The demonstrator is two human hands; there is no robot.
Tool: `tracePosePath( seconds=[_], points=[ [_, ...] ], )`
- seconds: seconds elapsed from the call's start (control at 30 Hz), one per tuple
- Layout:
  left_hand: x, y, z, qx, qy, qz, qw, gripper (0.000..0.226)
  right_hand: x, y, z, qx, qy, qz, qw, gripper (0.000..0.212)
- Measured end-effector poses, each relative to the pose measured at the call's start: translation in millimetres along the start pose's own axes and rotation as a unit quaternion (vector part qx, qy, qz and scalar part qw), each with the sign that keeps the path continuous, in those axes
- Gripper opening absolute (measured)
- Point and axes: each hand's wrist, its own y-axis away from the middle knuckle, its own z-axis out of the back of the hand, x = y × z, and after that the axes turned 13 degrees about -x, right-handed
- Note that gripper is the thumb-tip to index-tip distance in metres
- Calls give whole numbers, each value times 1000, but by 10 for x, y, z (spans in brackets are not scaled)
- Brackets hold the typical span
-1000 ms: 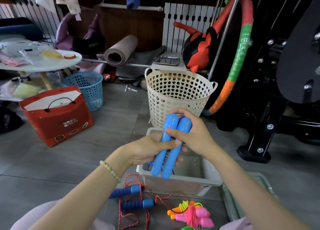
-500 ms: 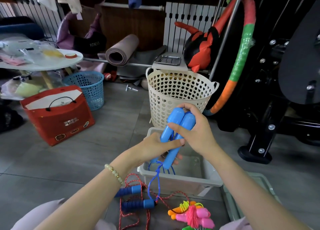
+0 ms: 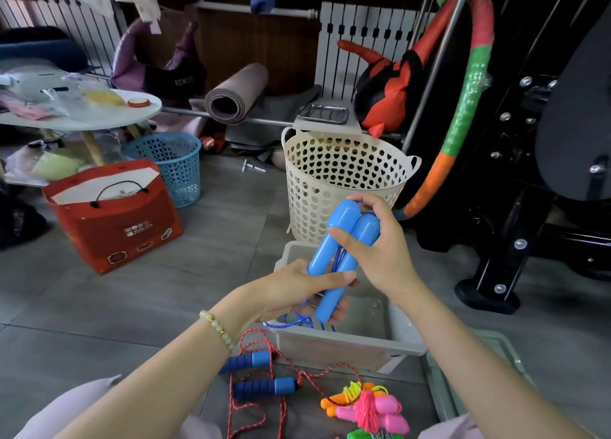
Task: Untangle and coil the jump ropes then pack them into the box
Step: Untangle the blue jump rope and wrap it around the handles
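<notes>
Nearest me on the floor lie a pink and orange rope bundle (image 3: 367,409) and a red rope (image 3: 246,409). Its dark blue foam handles (image 3: 264,385) sit just in front of the grey box (image 3: 347,351), with red cord looping up by the box's near left corner. A grey tray (image 3: 441,395) lies beside the box on the right.

Over the box I hold the blue handles (image 3: 344,250) side by side, tilted. My left hand (image 3: 291,293) curls round their lower ends, thumb laid across the front. My right hand (image 3: 380,253) grips the upper ends between thumb and fingers. The blue cord (image 3: 297,321) hangs down from them into the box, near its left front rim.

Close behind the box stands a cream basket (image 3: 344,180). To the right, a black machine frame (image 3: 515,240) crowds that side. To the left sit a red bag (image 3: 115,220) and a blue basket (image 3: 172,160). Farther back are a white round table (image 3: 82,121), a rolled mat (image 3: 234,94) and a striped hoop (image 3: 463,107) leaning upright.
</notes>
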Motion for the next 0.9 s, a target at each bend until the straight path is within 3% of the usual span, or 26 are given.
tracePosePath(
  seconds=[0.07,0.23,0.37,0.43,0.5,0.6,0.67,0.77,0.9],
  points=[
    [10,5,-17,-5,-5,-2,1000,26,-8,-5,2,-4,3,-2,1000,44],
    [8,-50,-78,-114,-15,-104,988,23,19,-102,41,-42,11,15,999,40],
    [-5,-47,-65,-102,-12,-111,989,25,14,-116,51,-32,-4,15,999,40],
    [-26,-56,-44,-107,-6,-106,988,27,-44,-92,48,-15,-45,-35,998,43],
    [-67,-78,-11,-123,38,-101,987,29,-124,-41,18,65,-94,-133,984,52],
    [-115,-110,98,-133,132,-85,979,32,-238,96,-39,222,-135,-273,926,61],
    [-122,-116,168,-130,165,-77,975,35,-253,162,-64,236,-130,-319,909,51],
    [-114,-134,240,-147,210,-57,965,36,-213,197,-80,231,-36,-235,943,21],
    [-79,-179,212,-175,209,-39,961,35,-147,134,-63,210,110,-145,961,18]
  ],
)
